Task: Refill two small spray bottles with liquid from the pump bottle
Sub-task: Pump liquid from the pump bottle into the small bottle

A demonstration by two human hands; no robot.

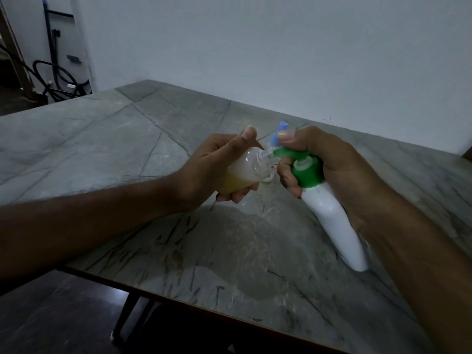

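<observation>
Two hands work close together above the marble table (127, 139). The left hand (217, 162) has its fingers curled round a small clear spray bottle (242, 172), the thumb standing up over it. This bottle is tilted, its open neck toward the right, and yellowish liquid fills its lower part. The right hand (329, 169) is wrapped round the neck of the white pump bottle (332, 221), which leans with its base on the table. The thumb of this hand presses down on the green pump head (304, 167), and the green spout meets the open neck of the small bottle. Just behind the spout, a blue spray cap (279, 135) shows between the two thumbs; what it sits on is hidden. A small red mark is near the neck of the small bottle, too small to read. The white pump bottle shows no readable label.
</observation>
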